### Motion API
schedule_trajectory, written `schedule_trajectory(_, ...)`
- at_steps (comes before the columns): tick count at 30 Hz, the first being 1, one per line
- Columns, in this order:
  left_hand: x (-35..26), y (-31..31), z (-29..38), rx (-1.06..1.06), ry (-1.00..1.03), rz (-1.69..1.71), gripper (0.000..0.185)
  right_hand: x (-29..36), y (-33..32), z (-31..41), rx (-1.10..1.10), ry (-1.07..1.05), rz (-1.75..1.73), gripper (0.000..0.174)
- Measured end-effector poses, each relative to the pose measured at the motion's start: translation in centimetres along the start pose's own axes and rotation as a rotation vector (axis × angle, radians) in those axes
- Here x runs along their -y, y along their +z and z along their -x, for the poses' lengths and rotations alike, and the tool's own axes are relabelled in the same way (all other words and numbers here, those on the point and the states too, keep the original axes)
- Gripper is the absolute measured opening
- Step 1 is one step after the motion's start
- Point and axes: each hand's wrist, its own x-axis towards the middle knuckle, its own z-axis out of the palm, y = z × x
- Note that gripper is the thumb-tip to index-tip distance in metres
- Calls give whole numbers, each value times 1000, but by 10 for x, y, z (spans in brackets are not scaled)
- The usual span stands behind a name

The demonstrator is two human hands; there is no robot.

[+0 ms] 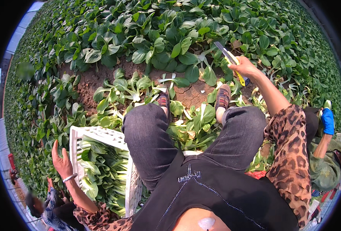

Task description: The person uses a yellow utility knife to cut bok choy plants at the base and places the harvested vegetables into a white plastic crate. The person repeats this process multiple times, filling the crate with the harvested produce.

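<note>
My right hand (pixel 246 69) grips a yellow utility knife (pixel 234 64), its wide blade pointing up and left toward the uncut bok choy plants (pixel 170 43). Beside the white plastic crate (pixel 74 156), at its outer left side, my left hand (pixel 61 161) is empty with its fingers apart. Cut bok choy (pixel 107 170) is stacked in the crate, pale stems mostly to the right. Around my feet lie loose bok choy leaves (pixel 199 118) and trimmings, some of them yellowed.
Cracked bare soil (pixel 187 93) shows between my shoes. At the right edge, a co-worker's blue-gloved hand (pixel 328 121) holds a plant. Another person (pixel 50 208) sits at the lower left, near the crate. Dense bok choy rows (pixel 81 26) stretch ahead.
</note>
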Motion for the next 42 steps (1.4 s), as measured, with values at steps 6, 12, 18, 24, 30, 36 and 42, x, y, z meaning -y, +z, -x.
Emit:
schedule_trajectory(6, -257, 199, -115, 322, 784, 108, 41, -23, 34, -99, 88, -61, 493, 28)
schedule_trajectory(12, -411, 431, -124, 485, 1457, -160, 39, -43, 73, -187, 116, 120, 279, 29)
schedule_trajectory(18, -361, 516, -190, 383, 1038, -377, 64, -77, 118, -205, 10, -155, 119, 31)
schedule_trajectory(24, -316, 524, -208, 335, 1137, -209, 67, -62, 168, -240, -86, -173, 61, 25)
schedule_trajectory(30, -312, 524, -214, 388, 1102, -213, 64, -77, 189, -270, 95, -86, -68, 19)
schedule_trajectory(36, -302, 533, -218, 387, 1105, -148, 57, -93, 230, -304, 340, 143, -934, 14)
schedule_trajectory(42, -305, 536, -219, 400, 1089, -82, 51, -80, 226, -302, 314, 200, -1077, 20)
